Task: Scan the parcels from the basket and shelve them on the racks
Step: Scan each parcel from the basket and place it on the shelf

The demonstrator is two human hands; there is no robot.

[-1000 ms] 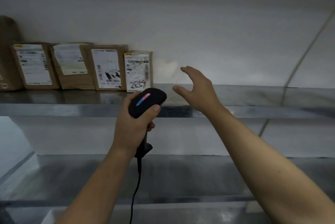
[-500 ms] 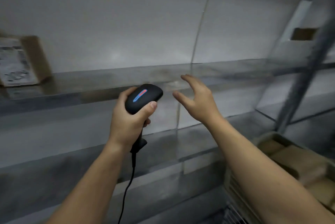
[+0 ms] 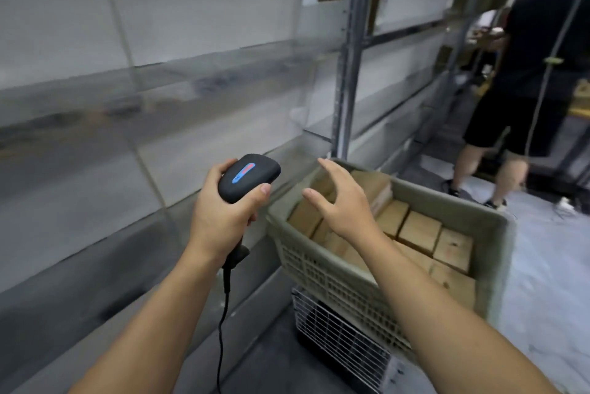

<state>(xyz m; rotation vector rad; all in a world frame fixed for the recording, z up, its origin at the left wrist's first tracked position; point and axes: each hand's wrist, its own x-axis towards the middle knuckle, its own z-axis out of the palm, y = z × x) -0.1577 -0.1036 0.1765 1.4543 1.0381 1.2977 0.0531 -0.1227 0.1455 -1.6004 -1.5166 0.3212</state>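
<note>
Grey metal shelving rack [image 3: 127,99]: fills the left side, shelves blurred. Person in black shirt and shorts [image 3: 539,52]: stands far right by further racks. Beige plastic lattice basket [image 3: 335,275]: just beside the rack, on a white wire crate [image 3: 338,342]. Brown cardboard parcels [image 3: 419,230]: packed inside the basket. Right hand [image 3: 344,205]: above the basket's left end, fingers [image 3: 332,170] spread and loosely bent, holding nothing. Left hand [image 3: 223,221]: fingers wrapped round the handle of a black corded barcode scanner [image 3: 249,176], thumb on its head, cable hanging down.
</note>
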